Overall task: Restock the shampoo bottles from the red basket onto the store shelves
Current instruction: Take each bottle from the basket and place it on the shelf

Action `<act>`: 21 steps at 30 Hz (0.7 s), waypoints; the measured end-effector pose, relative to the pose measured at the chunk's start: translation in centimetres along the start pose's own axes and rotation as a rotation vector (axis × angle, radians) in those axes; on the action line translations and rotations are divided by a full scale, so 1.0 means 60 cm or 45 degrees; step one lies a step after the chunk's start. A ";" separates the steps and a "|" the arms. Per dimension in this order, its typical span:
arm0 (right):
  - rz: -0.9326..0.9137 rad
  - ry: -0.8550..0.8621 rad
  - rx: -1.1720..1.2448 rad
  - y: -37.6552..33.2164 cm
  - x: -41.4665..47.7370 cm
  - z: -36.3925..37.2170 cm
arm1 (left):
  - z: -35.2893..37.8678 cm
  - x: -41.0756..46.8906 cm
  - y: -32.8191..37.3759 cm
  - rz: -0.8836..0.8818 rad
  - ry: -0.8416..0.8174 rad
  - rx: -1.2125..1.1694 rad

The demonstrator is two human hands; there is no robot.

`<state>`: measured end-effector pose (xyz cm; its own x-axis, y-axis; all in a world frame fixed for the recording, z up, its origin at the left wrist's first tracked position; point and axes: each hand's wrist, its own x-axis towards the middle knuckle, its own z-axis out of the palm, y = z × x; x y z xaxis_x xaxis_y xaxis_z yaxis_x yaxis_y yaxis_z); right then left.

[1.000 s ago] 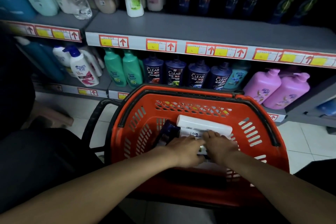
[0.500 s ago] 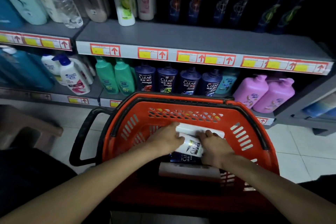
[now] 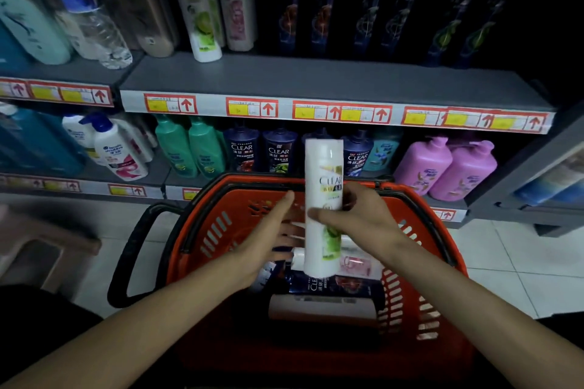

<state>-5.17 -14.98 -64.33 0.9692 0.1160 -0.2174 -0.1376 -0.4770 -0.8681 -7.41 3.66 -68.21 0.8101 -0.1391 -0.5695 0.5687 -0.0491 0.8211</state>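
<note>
One white bottle (image 3: 324, 167) up, upright above the basket (image 3: 243, 199), right hand (image 3: 363, 218) wrapped round its middle | left hand (image 3: 268, 237) flat-fingered, holding nothing, over the basket just left of it | three bottles (image 3: 331, 287) lying inside the basket | two pink bottles (image 3: 423, 167) shelved beyond the basket

I'm working in dim light. Brightest are the white shampoo bottle (image 3: 323, 174) gripped in my right hand (image 3: 363, 218), the price strip (image 3: 316, 110) along the upper shelf (image 3: 316, 76) and the pale floor tiles (image 3: 505, 262). Above that shelf, at the right, the dark bottles (image 3: 442, 16) sink nearly to black. The near end of the red basket (image 3: 316, 347) lies in deep shadow. My left hand (image 3: 268, 237) is smeared by motion blur. The wide lens bows the shelf, and small label print is soft.
</note>
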 end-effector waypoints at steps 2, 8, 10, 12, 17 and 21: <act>0.019 -0.007 0.213 -0.023 -0.002 -0.002 | 0.008 -0.003 0.009 0.035 -0.035 -0.096; 0.046 -0.024 0.651 -0.044 0.004 -0.006 | 0.029 -0.025 0.048 0.269 -0.189 -0.371; 0.042 -0.063 0.816 -0.043 0.010 -0.006 | 0.027 -0.034 0.052 0.283 -0.196 -0.313; 0.021 -0.120 0.974 -0.049 0.010 -0.010 | 0.024 -0.041 0.051 0.301 -0.123 -0.152; -0.049 -0.108 0.967 -0.060 0.005 -0.020 | 0.021 -0.048 0.052 0.487 0.178 0.043; -0.055 -0.059 0.815 -0.068 0.011 -0.021 | 0.009 -0.048 0.064 0.677 0.345 0.097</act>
<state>-3.70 -14.07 -60.36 0.9686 0.1682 -0.1829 -0.2074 0.1419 -0.9679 -7.63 3.35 -63.40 0.9938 0.0928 -0.0617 0.0721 -0.1138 0.9909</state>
